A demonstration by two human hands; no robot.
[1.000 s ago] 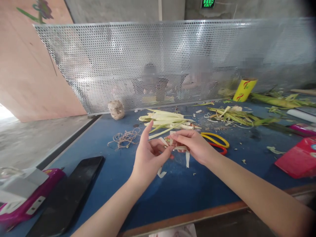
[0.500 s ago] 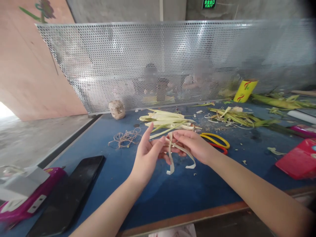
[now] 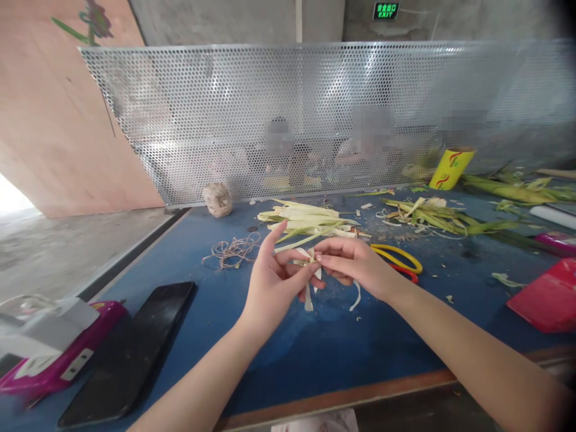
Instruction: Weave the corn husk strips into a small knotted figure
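At the centre of the frame, we pinch pale husk strips [image 3: 308,301] in the closed grip of left hand [image 3: 270,288] and right hand [image 3: 371,270], probably to steady their crossing above the bench [image 3: 288,372].

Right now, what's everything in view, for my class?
Strips: several, whitish, centre
Leaf pile: one, pale green, centre
String tangle: one, brown, left
Handle loops: two, yellow and red, right centre
Phone: one, black, near left
Purple objects: two, side edges
Block: one, grey, left edge
Box: one, red, right
Roll: one, yellow, right rear
Lump: one, beige, left rear
Stalk heaps: two, green, right rear
Screen: one, silver, rear
Exit sign: one, green, top
Table: one, blue, beneath
People: three, blurred, behind screen
Left hand, right hand: two, bare, pinching strips
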